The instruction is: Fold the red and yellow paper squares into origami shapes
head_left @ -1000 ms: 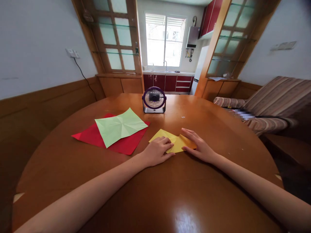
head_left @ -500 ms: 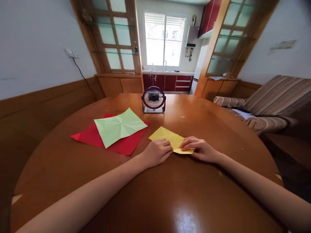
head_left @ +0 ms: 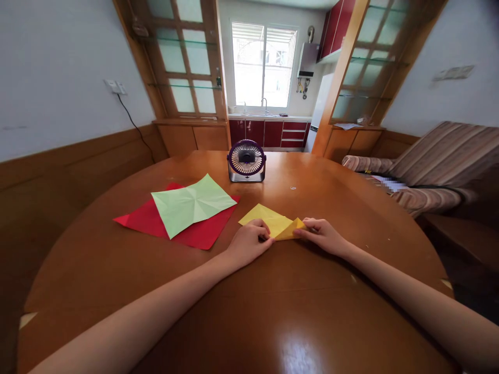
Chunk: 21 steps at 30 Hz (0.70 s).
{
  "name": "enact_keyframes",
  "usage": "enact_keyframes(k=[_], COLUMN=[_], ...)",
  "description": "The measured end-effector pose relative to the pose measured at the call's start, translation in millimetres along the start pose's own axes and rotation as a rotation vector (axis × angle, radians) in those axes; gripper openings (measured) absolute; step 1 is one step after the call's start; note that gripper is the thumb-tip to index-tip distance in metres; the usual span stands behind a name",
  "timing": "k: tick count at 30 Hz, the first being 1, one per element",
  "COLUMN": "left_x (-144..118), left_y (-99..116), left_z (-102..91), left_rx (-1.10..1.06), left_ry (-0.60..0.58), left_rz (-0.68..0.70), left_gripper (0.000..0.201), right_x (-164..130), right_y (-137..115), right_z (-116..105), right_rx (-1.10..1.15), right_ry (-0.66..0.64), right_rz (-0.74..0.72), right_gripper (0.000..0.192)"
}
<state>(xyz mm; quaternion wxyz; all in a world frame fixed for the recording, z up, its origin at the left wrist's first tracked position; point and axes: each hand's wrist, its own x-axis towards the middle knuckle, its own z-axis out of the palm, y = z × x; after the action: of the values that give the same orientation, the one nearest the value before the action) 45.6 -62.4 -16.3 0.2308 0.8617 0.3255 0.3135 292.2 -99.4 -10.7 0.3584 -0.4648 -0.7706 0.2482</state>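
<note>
**Both hands pinching a folded yellow sheet**

The left hand and right hand are each gripping a near corner of the folded yellow paper sheet, which is lying at the middle of the round brown wooden table. Left of it, a creased pale green paper square is resting on a red paper sheet. Farther off, a small purple desk fan is standing.

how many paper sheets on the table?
3. Yellow sheet pinched between the left hand and right hand. Light green sheet lies on the red sheet, to the left. Any sheet hidden under those can't be ruled out.
</note>
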Motion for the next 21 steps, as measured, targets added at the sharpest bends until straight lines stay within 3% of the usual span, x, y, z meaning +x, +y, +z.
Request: enact_keyframes(k=[3, 7, 12, 16, 21], left_x=[2.3, 3.8, 5.3, 6.1, 5.6], left_y=[-2.0, -0.2, 7.4, 9.2, 6.9], left_z=[3.7, 6.2, 7.2, 6.9, 5.7], left_rx=[-0.089, -0.099, -0.087, -0.096, -0.109], left_ry=[0.052, 0.092, 0.094, 0.093, 0.061], left_rz=[-0.066, -0.151, -0.262, -0.272, -0.218], left_gripper=[0.024, 0.021, 0.015, 0.020, 0.013], right_x=[2.3, 5.1, 5.1, 4.9, 3.9], right_y=[5.5, 13.2, 13.6, 12.5, 14.3], right_z=[4.0, 7.0, 7.6, 7.2, 7.2], right_rx=[0.053, 0.022, -0.080, -0.109, 0.116], right_ry=[0.030, 0.093, 0.134, 0.094, 0.093], right_rz=[0.095, 0.100, 0.085, 0.085, 0.076], right_gripper=[0.034, 0.027, 0.048, 0.049, 0.067])
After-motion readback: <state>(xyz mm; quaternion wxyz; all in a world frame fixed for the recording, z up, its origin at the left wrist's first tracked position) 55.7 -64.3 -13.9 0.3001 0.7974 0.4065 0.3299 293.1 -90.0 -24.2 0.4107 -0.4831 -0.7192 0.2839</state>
